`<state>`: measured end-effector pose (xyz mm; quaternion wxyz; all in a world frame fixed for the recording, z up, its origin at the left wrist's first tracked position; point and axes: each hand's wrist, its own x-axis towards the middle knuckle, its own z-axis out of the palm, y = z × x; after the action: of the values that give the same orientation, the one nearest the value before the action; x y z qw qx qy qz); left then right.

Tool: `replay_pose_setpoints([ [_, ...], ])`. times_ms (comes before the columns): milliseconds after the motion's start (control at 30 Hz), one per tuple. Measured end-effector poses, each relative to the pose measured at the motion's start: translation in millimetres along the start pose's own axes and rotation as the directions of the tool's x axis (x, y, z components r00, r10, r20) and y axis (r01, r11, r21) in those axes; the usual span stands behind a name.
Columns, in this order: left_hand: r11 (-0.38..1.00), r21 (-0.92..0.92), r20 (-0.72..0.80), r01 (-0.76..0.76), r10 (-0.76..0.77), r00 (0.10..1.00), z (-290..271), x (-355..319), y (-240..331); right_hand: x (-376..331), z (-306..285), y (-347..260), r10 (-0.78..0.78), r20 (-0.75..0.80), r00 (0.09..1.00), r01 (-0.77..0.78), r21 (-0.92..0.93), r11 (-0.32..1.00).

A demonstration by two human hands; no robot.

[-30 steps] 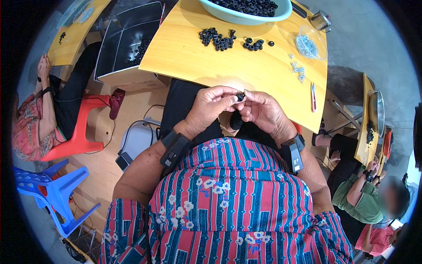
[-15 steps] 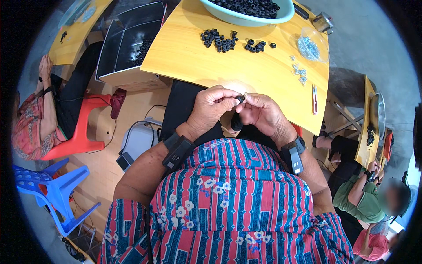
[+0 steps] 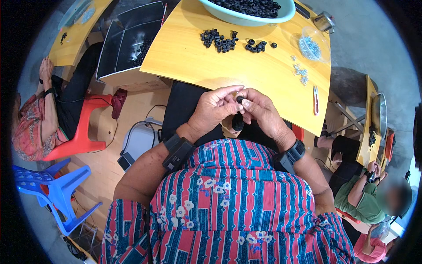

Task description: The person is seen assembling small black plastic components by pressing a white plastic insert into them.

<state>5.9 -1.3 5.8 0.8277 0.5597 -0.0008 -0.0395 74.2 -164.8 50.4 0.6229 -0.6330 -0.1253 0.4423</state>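
In the head view, the person's two hands met just off the near edge of the yellow table [image 3: 193, 59]. The right hand [image 3: 269, 115] was clamped on a small black piece [image 3: 239, 99], pinching it between thumb and finger. The left hand [image 3: 210, 111] came up close on the other side, its thumb and forefinger apart with the piece near the gap; I could not tell whether its thumb touched it. Each wrist wore a dark band.

On the tabletop beyond the hands, I saw a cluster of black pieces [image 3: 220, 42], a smaller group [image 3: 256, 46] to its right, and one lone black ring [image 3: 274, 45] just beside that. Behind them, a pale green basin [image 3: 248, 22] was heaped with more of the same. Toward the right stood a clear bowl [image 3: 325, 43] of silvery bits, with a few loose bits [image 3: 301, 74] scattered in front of it. Red-handled snips [image 3: 316, 101] lay near the right edge, and a metal cup [image 3: 324, 23] stood at the far corner.

To the left, an open box [image 3: 113, 46] held dark pieces; off to the right sat a co-worker in green [image 3: 364, 203].
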Motion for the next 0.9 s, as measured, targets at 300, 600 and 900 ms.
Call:
replay_pose_setpoints([
  [300, 0.991, -0.104, 0.077, 0.081, -0.073, 0.994, 1, 1, 5, -2, 4, -2, -0.305, -0.002, 0.952, 0.248, -0.574, 0.78],
  [600, 0.997, 0.021, 0.067, 0.08, -0.082, 0.994, -1, 2, -1, -1, 5, 3, -0.403, 0.025, 0.915, 0.306, -0.694, 0.651],
  [900, 0.984, 0.177, 0.048, 0.023, -0.032, 0.998, 1, 1, 5, -3, 6, 0, -0.388, 0.027, 0.921, 0.306, -0.667, 0.679],
])
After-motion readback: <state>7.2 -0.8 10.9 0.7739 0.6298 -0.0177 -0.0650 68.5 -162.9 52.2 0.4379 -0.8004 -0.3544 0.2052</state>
